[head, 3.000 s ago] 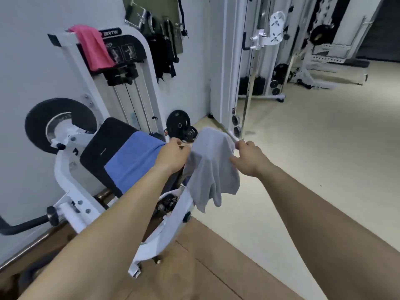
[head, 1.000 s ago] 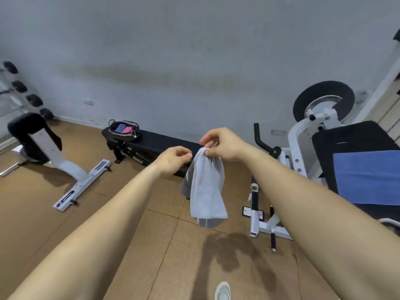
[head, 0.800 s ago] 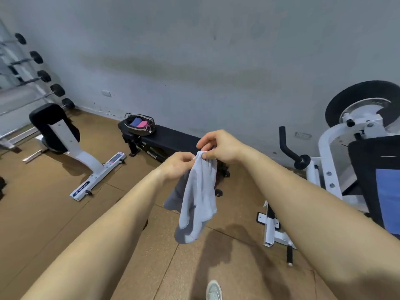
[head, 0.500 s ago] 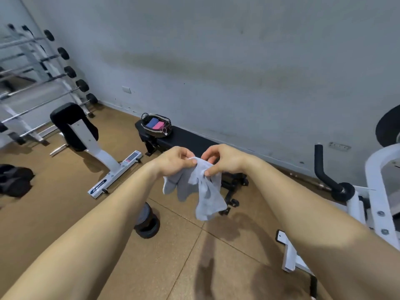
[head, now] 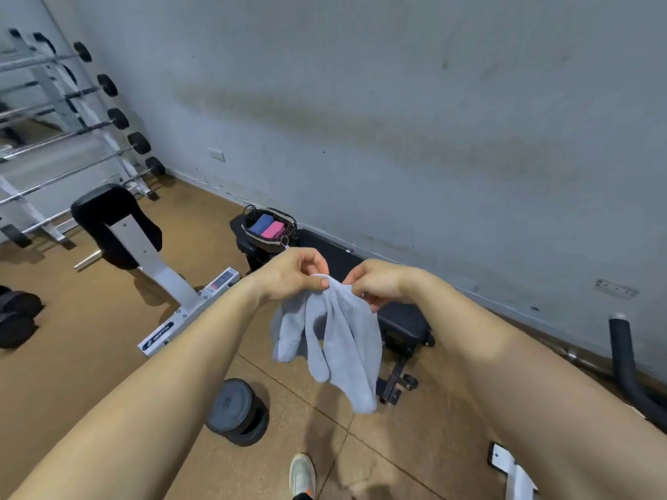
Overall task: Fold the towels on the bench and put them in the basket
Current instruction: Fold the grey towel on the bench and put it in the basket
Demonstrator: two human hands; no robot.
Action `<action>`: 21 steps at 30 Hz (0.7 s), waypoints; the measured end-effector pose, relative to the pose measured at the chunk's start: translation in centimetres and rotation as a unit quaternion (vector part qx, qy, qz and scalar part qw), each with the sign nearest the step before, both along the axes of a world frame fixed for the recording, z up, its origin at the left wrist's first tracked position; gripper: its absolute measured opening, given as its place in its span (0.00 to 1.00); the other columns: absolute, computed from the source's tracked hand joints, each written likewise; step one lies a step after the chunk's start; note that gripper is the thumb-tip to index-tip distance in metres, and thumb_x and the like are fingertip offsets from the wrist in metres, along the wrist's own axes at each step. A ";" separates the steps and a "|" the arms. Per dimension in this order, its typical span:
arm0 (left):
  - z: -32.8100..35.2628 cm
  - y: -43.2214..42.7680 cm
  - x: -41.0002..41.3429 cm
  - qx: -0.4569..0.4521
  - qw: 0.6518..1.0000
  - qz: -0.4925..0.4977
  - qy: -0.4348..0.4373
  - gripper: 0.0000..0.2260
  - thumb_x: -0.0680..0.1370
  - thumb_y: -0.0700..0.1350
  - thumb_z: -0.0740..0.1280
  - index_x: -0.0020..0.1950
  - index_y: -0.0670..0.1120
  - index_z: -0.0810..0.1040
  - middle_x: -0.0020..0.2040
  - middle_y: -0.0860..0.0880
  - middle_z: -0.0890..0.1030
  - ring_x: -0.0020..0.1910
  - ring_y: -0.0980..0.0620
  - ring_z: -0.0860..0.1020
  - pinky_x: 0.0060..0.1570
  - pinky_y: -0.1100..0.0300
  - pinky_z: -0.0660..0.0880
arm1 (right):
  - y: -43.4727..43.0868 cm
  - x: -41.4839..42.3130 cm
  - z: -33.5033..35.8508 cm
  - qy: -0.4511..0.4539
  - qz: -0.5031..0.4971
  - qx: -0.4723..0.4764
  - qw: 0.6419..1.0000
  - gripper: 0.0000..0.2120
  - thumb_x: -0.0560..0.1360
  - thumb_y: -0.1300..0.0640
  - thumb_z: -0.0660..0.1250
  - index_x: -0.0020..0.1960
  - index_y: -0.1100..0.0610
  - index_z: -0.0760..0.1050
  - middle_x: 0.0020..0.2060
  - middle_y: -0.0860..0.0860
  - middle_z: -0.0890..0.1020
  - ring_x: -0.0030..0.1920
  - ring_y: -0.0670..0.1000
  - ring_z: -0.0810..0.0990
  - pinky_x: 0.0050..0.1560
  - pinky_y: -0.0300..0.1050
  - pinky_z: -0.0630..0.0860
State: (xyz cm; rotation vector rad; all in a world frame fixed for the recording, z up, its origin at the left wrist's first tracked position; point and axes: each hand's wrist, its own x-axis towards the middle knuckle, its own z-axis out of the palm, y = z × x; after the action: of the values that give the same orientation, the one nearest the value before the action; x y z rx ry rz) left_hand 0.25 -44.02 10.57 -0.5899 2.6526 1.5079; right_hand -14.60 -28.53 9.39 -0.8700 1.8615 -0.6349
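A grey towel [head: 339, 341] hangs bunched in front of me, held in the air at its top edge. My left hand [head: 294, 274] pinches the towel's upper left edge and my right hand [head: 379, 283] pinches the upper right edge, the two hands close together. Beyond them a dark basket [head: 269, 240] stands on the far end of a black flat bench [head: 400, 319] by the wall. A folded blue towel [head: 260, 224] and a folded pink towel [head: 273, 229] lie inside the basket.
Round weight plates [head: 238, 413] lie on the brown floor just below my left forearm. A white-framed padded bench [head: 119, 225] and a barbell rack [head: 54, 113] stand at the left. Dumbbells [head: 16, 315] sit at the far left edge. My shoe [head: 302, 474] shows at the bottom.
I turned left from the white machine with the blue towel and walked closer to the black bench and basket. My hands came together on the grey towel's top edge.
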 end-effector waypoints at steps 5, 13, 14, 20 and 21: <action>-0.7 -8.3 -4.6 0.032 0.998 -0.036 -0.039 0.09 0.74 0.41 0.75 0.51 0.46 0.78 0.46 0.49 0.81 0.40 0.57 0.78 0.40 0.64 0.74 | -8.0 -4.7 0.8 0.081 -0.038 -0.034 0.995 0.02 0.76 0.59 0.70 0.45 0.54 0.80 0.36 0.49 0.81 0.36 0.47 0.78 0.36 0.38 0.76; -2.7 -18.6 -14.2 0.006 0.998 -0.068 -0.007 0.08 0.79 0.49 0.69 0.46 0.45 0.80 0.38 0.48 0.80 0.36 0.53 0.76 0.44 0.54 0.72 | -18.6 -11.4 0.9 0.118 -0.089 -0.114 0.982 0.05 0.74 0.57 0.74 0.41 0.56 0.80 0.30 0.48 0.75 0.34 0.46 0.71 0.37 0.40 0.67; -3.2 -19.9 -15.6 -0.025 0.998 -0.061 -0.002 0.10 0.77 0.51 0.70 0.44 0.45 0.80 0.36 0.49 0.79 0.36 0.53 0.75 0.43 0.54 0.71 | -19.4 -12.6 0.7 0.123 -0.093 -0.109 0.982 0.07 0.73 0.55 0.75 0.41 0.56 0.79 0.30 0.48 0.73 0.33 0.46 0.69 0.34 0.40 0.64; -3.9 -27.2 -25.3 -0.139 0.987 -0.065 0.039 0.08 0.74 0.52 0.74 0.40 0.50 0.81 0.34 0.52 0.78 0.35 0.55 0.73 0.33 0.65 0.66 | -24.6 -21.6 -2.4 0.143 -0.095 -0.060 0.983 0.09 0.69 0.49 0.72 0.39 0.53 0.75 0.32 0.46 0.75 0.34 0.48 0.72 0.36 0.43 0.67; -3.7 -28.4 -27.2 -0.144 0.986 -0.070 0.044 0.08 0.74 0.52 0.75 0.40 0.50 0.80 0.35 0.52 0.79 0.35 0.54 0.73 0.35 0.64 0.67 | -25.5 -23.2 -2.7 0.143 -0.079 -0.043 0.986 0.07 0.67 0.51 0.70 0.39 0.53 0.75 0.33 0.47 0.75 0.35 0.49 0.73 0.38 0.45 0.68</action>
State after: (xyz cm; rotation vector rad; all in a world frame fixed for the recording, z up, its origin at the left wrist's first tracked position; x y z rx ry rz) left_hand -26.94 -72.37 6.87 -0.3445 2.9345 1.1513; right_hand -37.83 -54.08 6.69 -0.9146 2.1907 -0.7231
